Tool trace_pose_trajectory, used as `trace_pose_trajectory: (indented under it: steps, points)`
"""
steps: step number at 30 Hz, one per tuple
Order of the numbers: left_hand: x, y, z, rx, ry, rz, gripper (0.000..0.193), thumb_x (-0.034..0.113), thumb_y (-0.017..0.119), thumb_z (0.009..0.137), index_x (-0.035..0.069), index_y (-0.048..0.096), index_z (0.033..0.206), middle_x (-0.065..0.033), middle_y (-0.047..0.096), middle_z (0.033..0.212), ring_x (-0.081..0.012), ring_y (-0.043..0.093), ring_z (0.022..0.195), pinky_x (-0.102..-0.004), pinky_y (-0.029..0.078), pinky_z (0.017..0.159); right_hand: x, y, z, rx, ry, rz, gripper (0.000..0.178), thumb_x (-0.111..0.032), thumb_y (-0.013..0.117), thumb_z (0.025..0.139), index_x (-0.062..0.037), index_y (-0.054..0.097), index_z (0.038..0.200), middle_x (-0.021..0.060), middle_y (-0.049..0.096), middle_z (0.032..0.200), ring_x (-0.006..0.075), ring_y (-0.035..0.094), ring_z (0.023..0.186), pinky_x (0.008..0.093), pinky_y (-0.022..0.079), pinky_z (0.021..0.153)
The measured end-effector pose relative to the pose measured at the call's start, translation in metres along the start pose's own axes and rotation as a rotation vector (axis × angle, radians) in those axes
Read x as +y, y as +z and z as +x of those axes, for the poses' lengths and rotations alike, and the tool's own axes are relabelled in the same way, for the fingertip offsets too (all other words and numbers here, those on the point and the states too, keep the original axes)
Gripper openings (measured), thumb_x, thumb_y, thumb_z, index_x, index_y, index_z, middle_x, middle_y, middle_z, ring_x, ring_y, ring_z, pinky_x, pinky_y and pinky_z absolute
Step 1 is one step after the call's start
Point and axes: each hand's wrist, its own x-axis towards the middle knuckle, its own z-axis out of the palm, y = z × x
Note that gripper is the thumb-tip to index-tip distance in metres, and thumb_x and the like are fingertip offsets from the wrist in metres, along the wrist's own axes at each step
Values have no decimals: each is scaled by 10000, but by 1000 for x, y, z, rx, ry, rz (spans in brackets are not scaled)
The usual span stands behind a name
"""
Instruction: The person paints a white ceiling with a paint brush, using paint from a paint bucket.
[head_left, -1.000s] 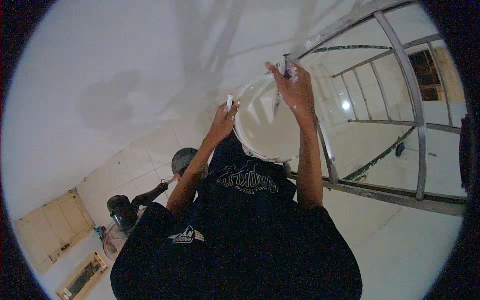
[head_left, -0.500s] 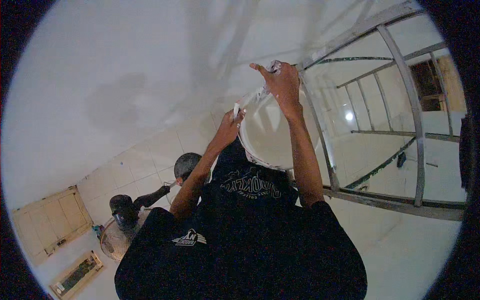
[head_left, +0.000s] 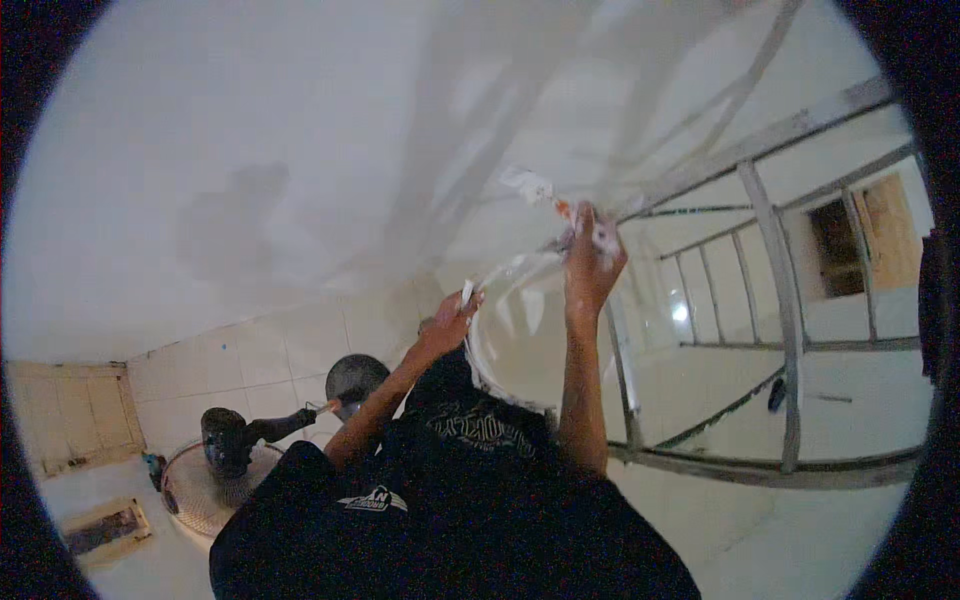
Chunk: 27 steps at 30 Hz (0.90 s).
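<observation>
Bucket (head_left: 513, 269) is gripped by left hand (head_left: 449, 328), apparently a whitened tool (head_left: 530, 186) by right hand (head_left: 594, 262).

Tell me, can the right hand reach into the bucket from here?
Likely yes: the right hand, holding a tool, is near the open bucket, with no lid in the way; the left hand is only at the bucket's left.
</observation>
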Motion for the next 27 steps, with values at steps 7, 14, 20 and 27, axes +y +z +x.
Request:
trace_pose_trajectory:
  steps: [7, 14, 20, 27]
  points:
    - [-29, 8, 1, 179, 331, 219, 477, 423, 392, 909, -31, 500, 1010, -228, 557, 964, -358, 543, 913, -407, 426, 807, 68, -20, -19, -112, 391, 186, 340, -365, 552, 850, -70, 599, 1013, 41, 626, 793, 139, 590, 644, 261, 420, 584]
    - [66, -11, -25, -31, 70, 110, 356, 262, 402, 919, 56, 434, 1207, -203, 518, 1071, -303, 505, 950, -398, 402, 856, 73, -16, -36, -144, 567, 338, 395, -359, 581, 825, -78, 572, 1103, 25, 621, 915, 113, 577, 801, 253, 381, 653]
    - [8, -17, -6, 3, 508, 390, 462, 412, 426, 905, -14, 506, 1064, -124, 580, 867, -210, 542, 839, -371, 442, 787, 79, -8, -25, -293, 484, 522, 411, -377, 554, 837, -73, 544, 1114, 99, 594, 1089, 160, 601, 855, 236, 405, 545]
    - [90, -61, -20, -398, -64, 24, 496, 473, 440, 882, -1, 516, 1007, -88, 552, 810, -149, 567, 709, -291, 511, 580, 95, -4, -7, -218, 450, 555, 437, -301, 553, 848, -48, 486, 1198, 101, 595, 1058, 94, 567, 765, 190, 418, 556]
